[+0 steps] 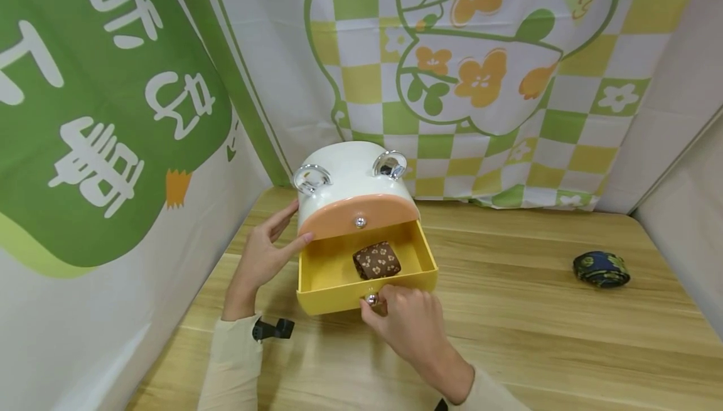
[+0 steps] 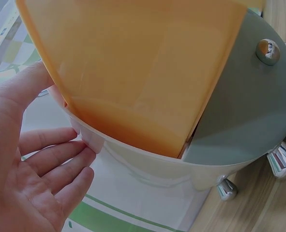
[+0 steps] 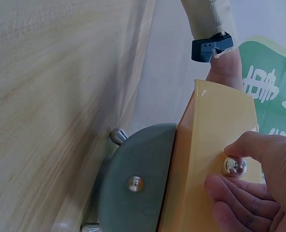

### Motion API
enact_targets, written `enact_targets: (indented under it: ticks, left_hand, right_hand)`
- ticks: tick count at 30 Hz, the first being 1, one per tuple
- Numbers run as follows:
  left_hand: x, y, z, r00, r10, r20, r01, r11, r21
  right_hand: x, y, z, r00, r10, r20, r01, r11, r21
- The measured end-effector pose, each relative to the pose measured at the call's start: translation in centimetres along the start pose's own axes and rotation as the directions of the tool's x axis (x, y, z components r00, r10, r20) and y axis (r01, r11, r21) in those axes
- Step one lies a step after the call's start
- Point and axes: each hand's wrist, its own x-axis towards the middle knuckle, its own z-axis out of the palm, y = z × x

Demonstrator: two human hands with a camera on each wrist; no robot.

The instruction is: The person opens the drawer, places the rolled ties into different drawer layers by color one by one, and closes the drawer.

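A small cabinet (image 1: 353, 169) with a white rounded body stands on the table, its yellow drawer (image 1: 319, 266) pulled out. Inside the drawer lies a rolled brown necktie (image 1: 377, 261) with a pale flower pattern. My right hand (image 1: 409, 323) pinches the silver drawer knob (image 3: 233, 166) between thumb and fingers. Against the cabinet's left side rests my left hand (image 1: 265, 251), thumb at the front edge; in the left wrist view its fingers (image 2: 60, 157) lie fairly straight, fingertips on the white shell. The necktie is hidden in both wrist views.
A rolled dark blue and green necktie (image 1: 601, 269) lies at the right of the wooden table (image 1: 519, 317). Above the drawer is an orange front panel (image 1: 339, 215); below it, a grey-green panel (image 3: 138, 159) with a knob. Printed cloths (image 1: 367, 97) hang behind and left.
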Motion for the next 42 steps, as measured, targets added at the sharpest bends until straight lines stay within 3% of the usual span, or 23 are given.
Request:
enact_targets:
  ticks: [27, 42]
  left_hand:
    - [-0.1, 0.2, 0.0, 1.0, 0.001, -0.003, -0.001, 1.0, -0.003]
    - [0.0, 0.1, 0.0, 1.0, -0.007, -0.007, 0.007, 1.0, 0.006]
  right_hand:
    - [2.5, 1.0, 1.6, 1.0, 0.005, -0.001, -0.005, 1.0, 0.022]
    - [3.9, 1.3, 2.4, 0.997, 0.037, 0.062, -0.041, 0.998, 0.052]
